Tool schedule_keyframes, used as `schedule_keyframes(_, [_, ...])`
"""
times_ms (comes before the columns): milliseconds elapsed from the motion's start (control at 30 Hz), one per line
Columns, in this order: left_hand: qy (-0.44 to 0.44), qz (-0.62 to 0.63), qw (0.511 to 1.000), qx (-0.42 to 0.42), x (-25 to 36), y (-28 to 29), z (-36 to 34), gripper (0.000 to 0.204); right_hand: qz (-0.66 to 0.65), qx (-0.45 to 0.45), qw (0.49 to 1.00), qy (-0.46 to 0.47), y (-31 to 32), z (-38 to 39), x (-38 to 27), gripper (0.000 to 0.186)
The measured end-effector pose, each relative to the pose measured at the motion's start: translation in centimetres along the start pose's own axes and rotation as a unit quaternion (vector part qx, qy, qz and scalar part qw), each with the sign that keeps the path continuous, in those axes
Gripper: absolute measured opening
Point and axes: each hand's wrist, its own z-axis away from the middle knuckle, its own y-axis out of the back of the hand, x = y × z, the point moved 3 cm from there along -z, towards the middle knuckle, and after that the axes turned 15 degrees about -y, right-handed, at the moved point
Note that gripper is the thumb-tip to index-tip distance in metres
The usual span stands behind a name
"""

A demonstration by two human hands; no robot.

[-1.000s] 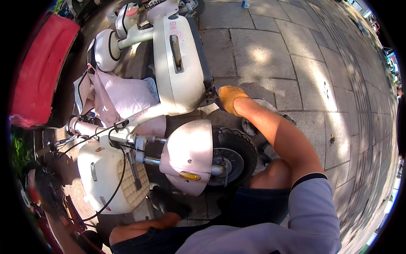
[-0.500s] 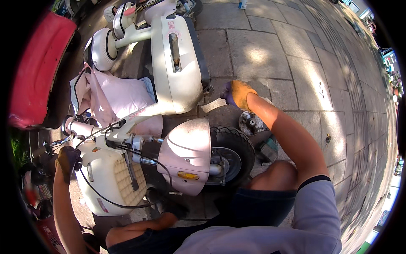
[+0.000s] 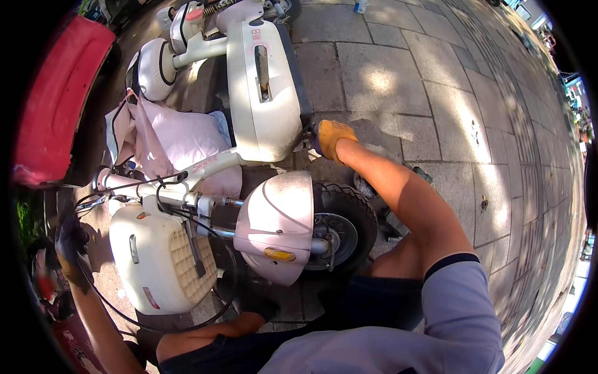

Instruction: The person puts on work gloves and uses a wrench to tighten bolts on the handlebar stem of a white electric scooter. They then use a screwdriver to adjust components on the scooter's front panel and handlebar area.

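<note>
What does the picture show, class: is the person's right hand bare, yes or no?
No, the right hand wears a glove whose orange cuff ends at the wrist.

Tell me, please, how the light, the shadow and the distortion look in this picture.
Head view: dappled sun patches brighten the paving; head view: the right hand is sunlit on its back, the left hand dark, its fingers hard to read; head view: fisheye bends the paving lines near the right rim, with black corners.
</note>
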Motion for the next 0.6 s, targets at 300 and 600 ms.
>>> schedule_keyframes(300, [0.085,-0.145,0.978,-0.126,-6.0,-2.1,-0.1,0.03,0.071,0.003,0.997,-0.004,-0.2,-0.7,0.5,0.023])
schedule_keyframes(600, [-0.105,-0.691,0.669,-0.254,7.7,-13.8,-3.3,0.05,0.015,0.023,0.999,0.033,-1.1,-2.1,3.6,0.022])
